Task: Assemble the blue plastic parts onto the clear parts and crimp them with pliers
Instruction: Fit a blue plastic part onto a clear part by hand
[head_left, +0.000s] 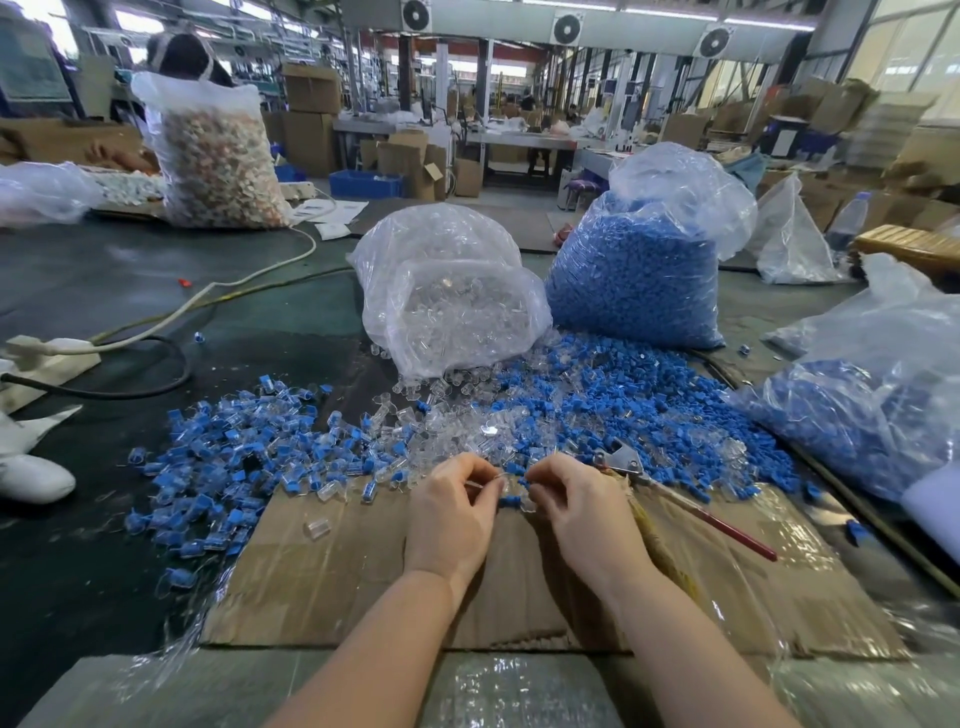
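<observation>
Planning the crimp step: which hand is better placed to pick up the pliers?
The right hand. The pliers lie just beside it on its outer side, red handle trailing right over the cardboard. The left hand would have to cross over. Both hands' fingers are pinching small parts now.

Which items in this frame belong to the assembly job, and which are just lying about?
Job: left hand, right hand, blue part held between them, pliers, bag of clear parts, bag of blue parts.
Lying about: power strip, water bottle.
</observation>
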